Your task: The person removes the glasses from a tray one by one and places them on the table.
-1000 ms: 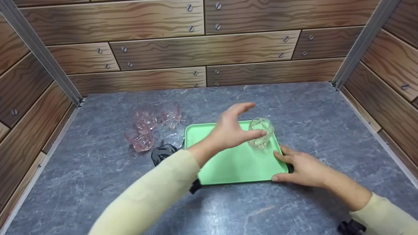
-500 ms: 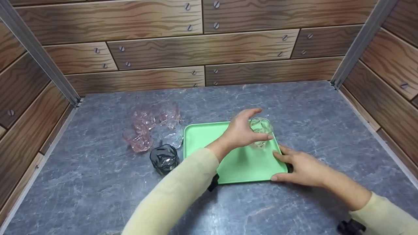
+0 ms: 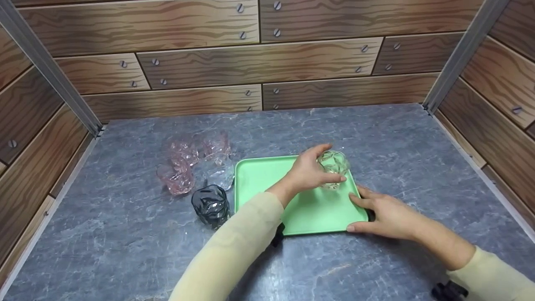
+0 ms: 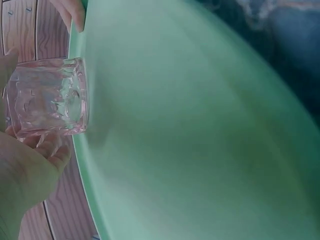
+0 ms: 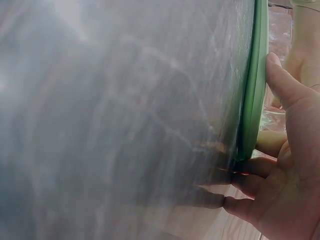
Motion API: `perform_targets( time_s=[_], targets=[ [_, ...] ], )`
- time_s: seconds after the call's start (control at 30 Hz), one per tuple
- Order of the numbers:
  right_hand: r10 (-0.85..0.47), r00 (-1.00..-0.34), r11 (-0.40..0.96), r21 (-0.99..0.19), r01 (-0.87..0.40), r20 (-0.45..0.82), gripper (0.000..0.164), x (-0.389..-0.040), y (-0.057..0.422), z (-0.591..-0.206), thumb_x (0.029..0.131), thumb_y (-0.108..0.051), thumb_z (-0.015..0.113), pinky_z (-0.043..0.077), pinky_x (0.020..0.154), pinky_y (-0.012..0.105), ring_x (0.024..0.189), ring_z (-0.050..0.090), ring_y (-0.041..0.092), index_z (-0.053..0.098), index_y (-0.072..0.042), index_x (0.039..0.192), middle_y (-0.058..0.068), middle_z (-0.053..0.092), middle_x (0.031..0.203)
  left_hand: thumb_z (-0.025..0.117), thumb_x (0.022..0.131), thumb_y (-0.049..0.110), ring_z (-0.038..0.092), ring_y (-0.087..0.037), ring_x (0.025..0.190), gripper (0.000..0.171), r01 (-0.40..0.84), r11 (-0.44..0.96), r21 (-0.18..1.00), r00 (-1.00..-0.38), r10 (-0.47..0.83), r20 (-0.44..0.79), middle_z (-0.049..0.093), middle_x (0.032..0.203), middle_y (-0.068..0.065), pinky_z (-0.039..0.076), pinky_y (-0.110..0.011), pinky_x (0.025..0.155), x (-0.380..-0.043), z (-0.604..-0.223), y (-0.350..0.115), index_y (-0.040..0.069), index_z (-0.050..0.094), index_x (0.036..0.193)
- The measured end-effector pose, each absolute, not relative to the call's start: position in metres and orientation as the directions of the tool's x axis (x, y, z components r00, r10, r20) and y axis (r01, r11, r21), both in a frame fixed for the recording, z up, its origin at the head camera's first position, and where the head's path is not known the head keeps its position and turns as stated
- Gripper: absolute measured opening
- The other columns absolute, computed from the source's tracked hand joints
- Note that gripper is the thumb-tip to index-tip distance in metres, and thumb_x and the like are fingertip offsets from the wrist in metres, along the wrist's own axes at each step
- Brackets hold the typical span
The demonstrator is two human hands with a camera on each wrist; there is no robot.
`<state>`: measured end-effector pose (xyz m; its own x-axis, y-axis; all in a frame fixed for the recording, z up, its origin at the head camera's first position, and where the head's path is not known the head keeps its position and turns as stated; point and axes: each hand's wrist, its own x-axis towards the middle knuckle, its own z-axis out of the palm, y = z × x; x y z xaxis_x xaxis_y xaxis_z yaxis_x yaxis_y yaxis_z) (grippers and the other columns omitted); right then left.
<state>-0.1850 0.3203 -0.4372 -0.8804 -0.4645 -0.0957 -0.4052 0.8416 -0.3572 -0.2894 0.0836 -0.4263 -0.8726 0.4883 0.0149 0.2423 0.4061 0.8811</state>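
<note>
A clear faceted glass tumbler (image 3: 335, 162) stands at the far right corner of a green tray (image 3: 313, 215). My left hand (image 3: 307, 170) grips the tumbler from its left side, thumb on the near side and fingers round the far side. In the left wrist view the tumbler (image 4: 47, 100) looks pinkish, with its base on the tray and the fingers (image 4: 47, 145) along its side. My right hand (image 3: 391, 214) holds the right edge of the tray near its front corner. The right wrist view has the thumb (image 5: 287, 82) against the tray's rim (image 5: 255, 85), with other fingers beneath.
Left of the tray stand several more tumblers: a dark grey one (image 3: 210, 205) nearest, a clear one (image 3: 219, 169), and pink ones (image 3: 177, 177) behind and to the left. Wood-patterned walls (image 3: 263, 62) enclose the marbled grey table (image 3: 125, 242) at the back and sides.
My left hand has moved right to the tumbler on the tray, and its thumb and fingers have drawn in round it. The right hand and tray have stayed in place.
</note>
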Motion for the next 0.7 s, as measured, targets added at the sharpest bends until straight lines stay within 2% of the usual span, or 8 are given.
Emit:
perform_targets(
  time_s=[0.37, 0.7],
  targets=[
    [-0.46, -0.882, 0.842, -0.366, -0.396, -0.104, 0.103, -0.185, 0.32, -0.439, 0.091, -0.076, 0.065, 0.039, 0.115, 0.068, 0.145, 0.04, 0.054, 0.048, 0.002, 0.155, 0.034, 0.033, 0.163, 0.092, 0.085, 0.034, 0.051, -0.02, 0.142, 0.093, 0.252, 0.391, 0.885, -0.872, 0.488, 0.033, 0.056, 0.155, 0.0, 0.046, -0.037, 0.115, -0.289, -0.427, 0.083, 0.015, 0.043, 0.162],
    [-0.463, -0.881, 0.842, -0.359, -0.403, -0.098, 0.102, -0.185, 0.321, -0.438, 0.091, -0.076, 0.065, 0.04, 0.114, 0.068, 0.143, 0.042, 0.055, 0.049, 0.002, 0.155, 0.035, 0.035, 0.162, 0.091, 0.086, 0.034, 0.054, -0.017, 0.138, 0.088, 0.257, 0.378, 0.889, -0.88, 0.471, 0.054, 0.058, 0.15, 0.001, 0.05, -0.035, 0.11, -0.28, -0.416, 0.078, 0.014, 0.046, 0.16]
  ],
)
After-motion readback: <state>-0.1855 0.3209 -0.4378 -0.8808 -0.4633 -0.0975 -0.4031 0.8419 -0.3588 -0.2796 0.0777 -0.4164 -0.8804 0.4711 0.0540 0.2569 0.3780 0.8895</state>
